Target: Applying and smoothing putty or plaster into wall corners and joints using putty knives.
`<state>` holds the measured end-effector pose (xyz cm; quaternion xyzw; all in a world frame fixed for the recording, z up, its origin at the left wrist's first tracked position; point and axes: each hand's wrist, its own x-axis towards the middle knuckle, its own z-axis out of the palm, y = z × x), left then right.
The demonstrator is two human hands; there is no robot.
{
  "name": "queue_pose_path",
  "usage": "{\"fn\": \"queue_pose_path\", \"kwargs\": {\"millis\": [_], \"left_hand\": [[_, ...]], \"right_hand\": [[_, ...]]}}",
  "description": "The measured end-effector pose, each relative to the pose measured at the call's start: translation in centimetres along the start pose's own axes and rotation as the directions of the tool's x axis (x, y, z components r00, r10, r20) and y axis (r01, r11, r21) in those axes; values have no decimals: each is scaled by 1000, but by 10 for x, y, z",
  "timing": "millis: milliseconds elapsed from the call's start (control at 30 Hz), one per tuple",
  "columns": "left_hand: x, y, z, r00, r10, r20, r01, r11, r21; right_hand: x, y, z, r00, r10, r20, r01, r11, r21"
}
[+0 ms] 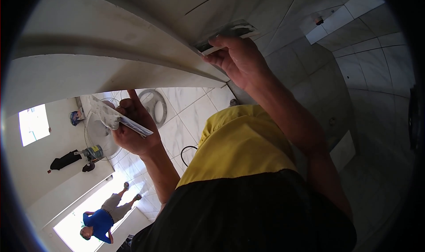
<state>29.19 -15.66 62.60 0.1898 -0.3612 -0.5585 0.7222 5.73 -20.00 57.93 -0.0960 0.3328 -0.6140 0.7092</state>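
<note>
My right hand [242, 62], thumb on top and fingers beneath, is closed on a wide putty knife [241, 29]. Its dark flat blade carries white smears and lies against or very close to the wall surface beside the door frame [172, 39]. Lower and to the left, my left hand [138, 130] grips a flat putty-spreading blade [135, 126]. White putty [104, 112] is heaped along the end of that blade. I cannot make out the handles of either tool, as my fingers cover them.
A pedestal fan with a round grey base [152, 108] stands on the tiled floor [181, 114] beyond my left hand. Near it is a can [94, 153]. A person in a blue shirt [101, 221] stands by a bright doorway. A pipe stub [318, 20] sticks out of the tiled wall.
</note>
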Motion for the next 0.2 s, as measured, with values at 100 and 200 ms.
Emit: {"fn": "queue_pose_path", "kwargs": {"millis": [100,200], "left_hand": [[-1,0,-4,998,9,61,-8,1000,-9],[1,1,-4,999,13,-36,-13,1000,-13]], "right_hand": [[-10,-8,9,999,-25,27,25,1000,19],[-13,-16,16,993,-35,115,26,997,76]]}}
